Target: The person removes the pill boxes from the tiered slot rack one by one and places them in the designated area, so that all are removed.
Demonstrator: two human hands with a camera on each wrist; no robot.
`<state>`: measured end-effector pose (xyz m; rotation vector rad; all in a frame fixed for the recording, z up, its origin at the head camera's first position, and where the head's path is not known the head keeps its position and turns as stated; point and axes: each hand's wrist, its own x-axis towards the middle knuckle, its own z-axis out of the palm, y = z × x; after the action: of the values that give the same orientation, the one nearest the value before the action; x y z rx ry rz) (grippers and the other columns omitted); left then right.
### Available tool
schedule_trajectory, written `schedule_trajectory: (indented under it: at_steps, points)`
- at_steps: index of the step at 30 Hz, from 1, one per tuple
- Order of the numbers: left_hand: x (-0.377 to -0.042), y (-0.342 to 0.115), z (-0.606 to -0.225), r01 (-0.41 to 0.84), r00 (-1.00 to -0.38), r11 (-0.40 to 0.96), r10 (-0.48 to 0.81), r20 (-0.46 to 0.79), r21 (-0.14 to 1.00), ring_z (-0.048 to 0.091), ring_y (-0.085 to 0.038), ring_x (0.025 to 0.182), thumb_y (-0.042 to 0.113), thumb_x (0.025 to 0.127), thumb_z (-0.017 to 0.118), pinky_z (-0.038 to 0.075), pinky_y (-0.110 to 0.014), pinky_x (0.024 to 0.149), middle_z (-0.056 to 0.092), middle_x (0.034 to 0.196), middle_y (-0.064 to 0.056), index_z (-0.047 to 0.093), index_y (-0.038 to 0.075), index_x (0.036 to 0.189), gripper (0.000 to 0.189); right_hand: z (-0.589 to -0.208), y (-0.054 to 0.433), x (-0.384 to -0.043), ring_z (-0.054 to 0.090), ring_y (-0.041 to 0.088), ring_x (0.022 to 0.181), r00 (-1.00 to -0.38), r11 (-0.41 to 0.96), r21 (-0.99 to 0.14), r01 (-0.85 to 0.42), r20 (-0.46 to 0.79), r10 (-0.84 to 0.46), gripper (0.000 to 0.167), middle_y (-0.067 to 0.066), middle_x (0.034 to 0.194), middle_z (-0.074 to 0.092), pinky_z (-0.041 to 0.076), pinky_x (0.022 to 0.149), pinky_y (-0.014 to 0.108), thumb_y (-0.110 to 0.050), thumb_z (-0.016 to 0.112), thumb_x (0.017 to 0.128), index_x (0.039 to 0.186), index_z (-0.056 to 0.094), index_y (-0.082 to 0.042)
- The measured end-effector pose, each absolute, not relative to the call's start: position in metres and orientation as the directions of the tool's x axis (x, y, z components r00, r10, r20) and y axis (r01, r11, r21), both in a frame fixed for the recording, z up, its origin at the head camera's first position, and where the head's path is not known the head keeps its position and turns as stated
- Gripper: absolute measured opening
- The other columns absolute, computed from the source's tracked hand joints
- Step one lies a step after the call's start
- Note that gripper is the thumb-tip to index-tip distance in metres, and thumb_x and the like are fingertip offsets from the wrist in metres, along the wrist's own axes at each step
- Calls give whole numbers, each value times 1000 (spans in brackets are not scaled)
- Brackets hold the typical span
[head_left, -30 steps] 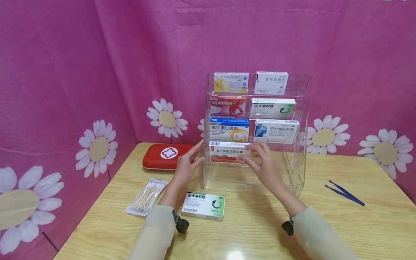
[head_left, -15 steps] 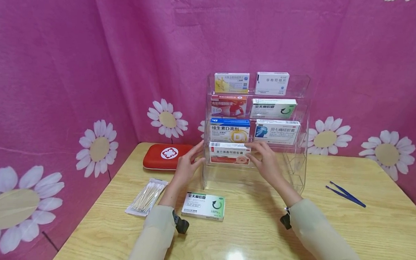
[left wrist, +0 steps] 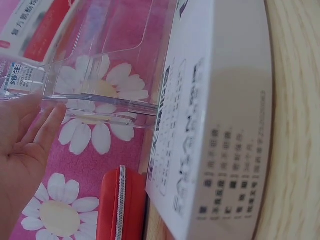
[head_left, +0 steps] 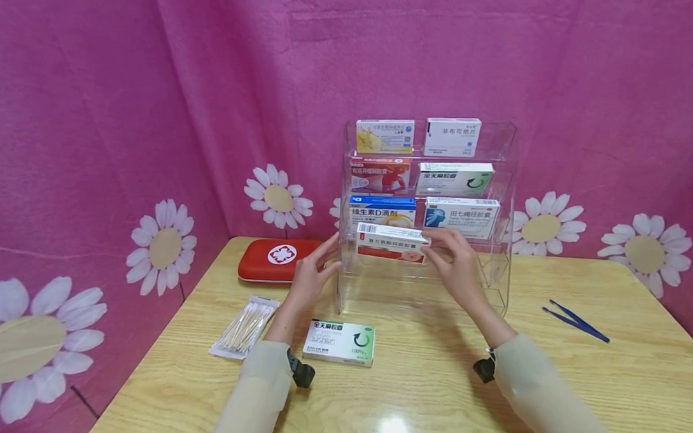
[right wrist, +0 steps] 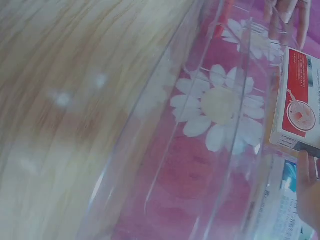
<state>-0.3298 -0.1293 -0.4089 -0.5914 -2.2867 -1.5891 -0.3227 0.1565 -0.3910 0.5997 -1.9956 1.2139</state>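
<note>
- Red-white box [head_left: 389, 243]: right end dipped, at rack's [head_left: 395, 297] near left, partly hiding blue box [head_left: 382, 202]
- Right hand [head_left: 458, 267] pinches its right end
- Left hand [head_left: 311, 276]: fingers extended, at rack's left edge
- Near left: swabs [head_left: 244, 328], green-white box [head_left: 339, 344]

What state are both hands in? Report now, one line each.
Left hand: open, at the side of the clear rack.
Right hand: closed, holding a red-and-white box by its end.
</note>
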Motion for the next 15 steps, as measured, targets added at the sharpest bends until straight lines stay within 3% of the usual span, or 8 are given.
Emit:
schedule_trajectory:
  at_steps: [3,8,15]
  points:
    - [-330,-129,-408,482,-876,315,164,453,818,59,-34,126,-2,88,66,48,-49,104,56,141,-19,49,10,144,60,-387,161,-314,58,-9,96,-639,382,-590,-712,769,-4,30,18,108,62,52,86,6,8,71,82,112,69,1]
    - [-330,-130,-408,463,-887,327,157,435,824,59,-33,126,-1,89,65,49,-47,104,57,141,-18,49,12,145,59,-385,170,-298,60,-9,91,-617,356,-574,-738,787,-10,31,15,106,61,55,85,10,14,70,79,109,68,6]
    - [-329,-131,-409,471,-882,320,161,443,822,59,-35,126,-2,89,65,48,-51,105,57,140,-19,48,12,145,60,-388,182,-281,58,-9,90,-646,396,-570,-720,759,-82,31,10,101,61,56,79,9,16,70,77,107,68,7]
